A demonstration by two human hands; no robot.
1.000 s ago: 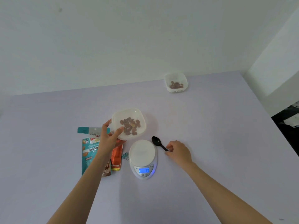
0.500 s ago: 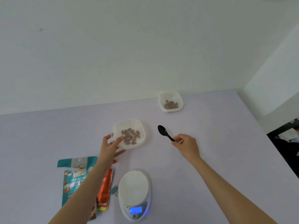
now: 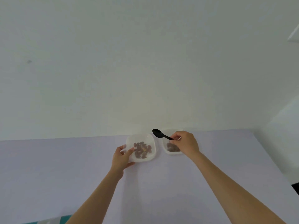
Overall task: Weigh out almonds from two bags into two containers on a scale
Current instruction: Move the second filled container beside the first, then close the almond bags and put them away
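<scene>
At the far edge of the lilac table, close to the wall, both tubs sit side by side; I judge the weighing to be done or nearly so, and this to be the setting-aside step; the scale is out of view, so no reading can be checked. Furthest left, a teal sliver at the bottom border may be one of the bags; too little shows to be sure. The left hand grips the near-left corner of the left container, thumb over the rim, fingers curled beneath; whether the tub rests fully on the table I cannot tell. The next move, as I read it, calls for letting go without nudging the neighbour, since only a narrow gap parts the two.

Inside the left container lies a loose, shallow layer of brown almonds, one paler piece among them; the walls are translucent white. The black spoon hangs above the gap, bowl pointing up and left, apparently empty. The right container holds a smaller cluster of almonds, partly hidden; the right hand hovers over it, pinching the spoon's handle between thumb and fingertips.
</scene>
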